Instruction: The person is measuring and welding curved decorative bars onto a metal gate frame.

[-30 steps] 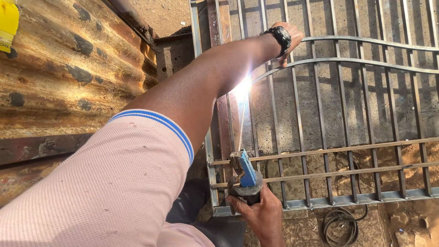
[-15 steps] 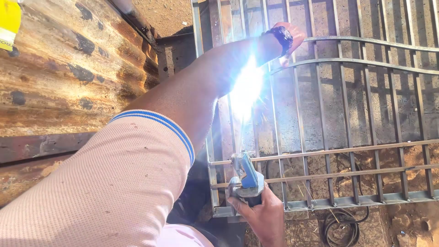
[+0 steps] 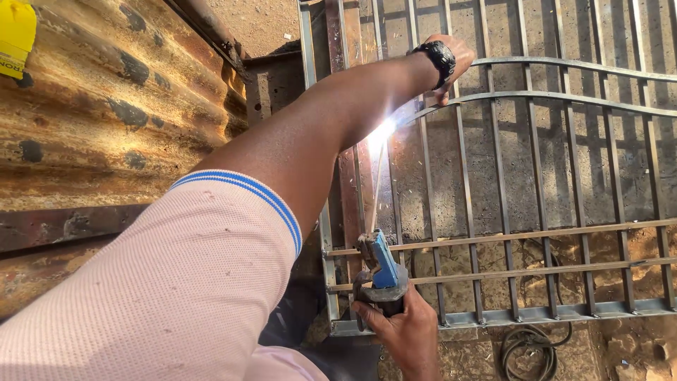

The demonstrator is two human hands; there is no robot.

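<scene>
I see a steel gate [image 3: 536,212] of thin, dull grey bars with two curved rails across its upper part, lying over sandy ground. To the side sits rusty corrugated sheet metal [image 3: 106,120], streaked brown and orange. A yellow container [image 3: 15,32] with a dark printed label pokes in at the upper corner. My left hand [image 3: 451,60], black wristwatch [image 3: 438,56] on the wrist, stretches out on a straight arm and grips a curved rail. My right hand [image 3: 405,335] is clenched around a blue electrode holder [image 3: 381,271], its thin rod [image 3: 377,187] angled up to a white arc [image 3: 381,132] on the bars. A coiled black cable [image 3: 529,349] lies below.
</scene>
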